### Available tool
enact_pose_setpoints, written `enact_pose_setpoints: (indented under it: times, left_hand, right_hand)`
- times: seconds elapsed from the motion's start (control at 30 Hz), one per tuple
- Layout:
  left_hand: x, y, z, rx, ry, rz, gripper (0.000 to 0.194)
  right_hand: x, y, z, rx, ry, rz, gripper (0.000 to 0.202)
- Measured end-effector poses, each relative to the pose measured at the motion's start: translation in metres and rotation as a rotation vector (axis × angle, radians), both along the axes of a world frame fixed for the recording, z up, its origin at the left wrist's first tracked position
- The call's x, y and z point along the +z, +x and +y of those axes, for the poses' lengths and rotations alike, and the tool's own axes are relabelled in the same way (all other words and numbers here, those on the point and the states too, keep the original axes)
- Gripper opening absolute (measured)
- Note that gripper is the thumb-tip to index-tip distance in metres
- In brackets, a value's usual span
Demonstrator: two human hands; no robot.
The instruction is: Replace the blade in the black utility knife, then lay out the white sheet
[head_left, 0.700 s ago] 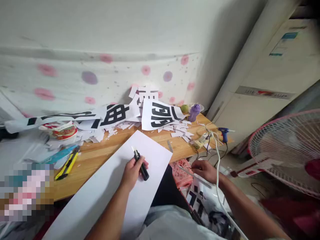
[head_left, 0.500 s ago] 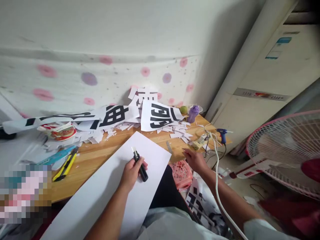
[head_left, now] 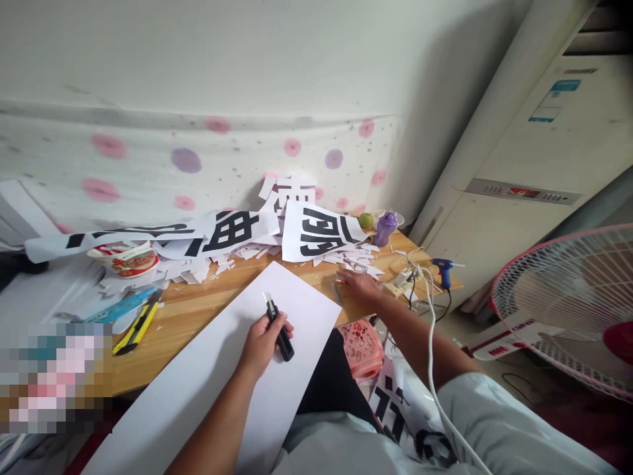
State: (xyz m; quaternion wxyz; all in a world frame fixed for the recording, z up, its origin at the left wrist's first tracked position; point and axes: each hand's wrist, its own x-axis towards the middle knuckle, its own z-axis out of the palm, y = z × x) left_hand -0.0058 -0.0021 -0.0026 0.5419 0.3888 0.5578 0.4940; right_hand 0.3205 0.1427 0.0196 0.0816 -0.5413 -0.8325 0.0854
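Diagonally, black cutter (head_left: 283,344) points away, leftward, left hand (head_left: 262,340) gripping; right hand (head_left: 362,287), hold unclear.

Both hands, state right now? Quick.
Left hand: closed, holding the black cutter.
Right hand: low over the table, near paper scraps; open or closed, holding anything: can't tell.

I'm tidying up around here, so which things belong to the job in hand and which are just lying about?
Seemingly in use:
black cutter, in the left hand
white sheet, beneath that hand

Seemingly just lying about:
purple bottle
green round thing
red-and-white tub
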Motion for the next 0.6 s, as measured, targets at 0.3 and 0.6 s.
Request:
enact_pose_setpoints:
  times: [0.3,0.6]
  left_hand:
    - [0.000,0.001,0.000,-0.018,-0.004,0.030,0.056]
    - [0.001,0.000,-0.001,-0.016,-0.005,0.023,0.060]
  right_hand:
    - [0.028,0.059,-0.151,0.151,-0.190,0.095,0.030]
    - [0.032,0.011,-0.032,-0.409,-0.032,-0.187,0.062]
